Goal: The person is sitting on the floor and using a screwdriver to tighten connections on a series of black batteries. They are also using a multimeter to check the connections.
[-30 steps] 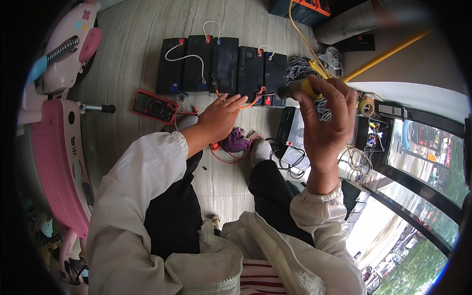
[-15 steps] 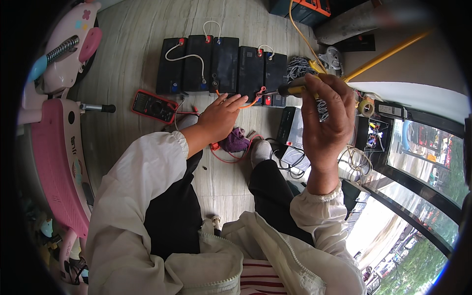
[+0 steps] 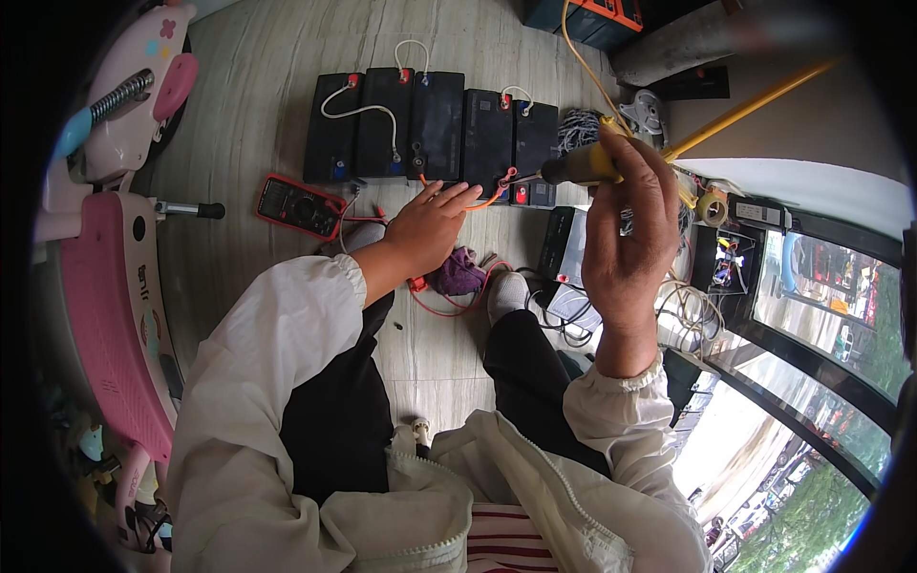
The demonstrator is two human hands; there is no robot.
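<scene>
my right grip (image 3: 629,224) pinches the screwdriver (image 3: 580,168) by its handle, and the red cable end (image 3: 508,175) on the black battery (image 3: 487,134), which stands on the floor (image 3: 248,115), lies to its left. the fingertips of my left grip (image 3: 425,229) are nearer that end, laid at the orange cable (image 3: 488,201), though i cannot tell whether they pinch it. the screwdriver's long axis runs nearly sideways, tip pointing left and slightly toward me.

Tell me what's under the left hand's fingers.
By the left hand, an orange wire shows on either side of the fingers. They cover its middle stretch, so whether they grip it can't be seen.
</scene>
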